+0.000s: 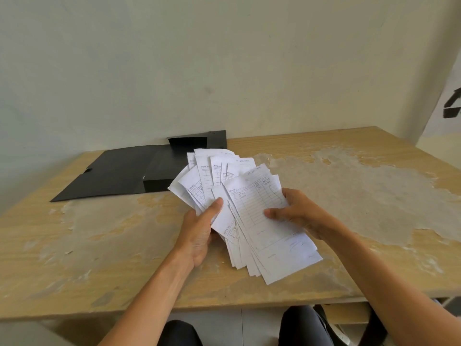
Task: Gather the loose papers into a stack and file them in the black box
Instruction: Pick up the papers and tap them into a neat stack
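A fanned bundle of white printed note papers [252,211] is held above the middle of the wooden table [99,245]. My left hand [199,233] grips the bundle from the left, thumb on top of the sheets. My right hand [296,211] holds the topmost sheet and the bundle's right side, thumb pressed on the page. The black box [159,171] lies behind the papers at the table's back, its lid flap [104,176] spread flat to the left. The papers' upper ends hide part of the box.
The tabletop is worn, with a large peeled grey patch [361,191] on the right. A pale wall [199,58] stands directly behind the table. My knees in dark trousers [304,323] show below the front edge.
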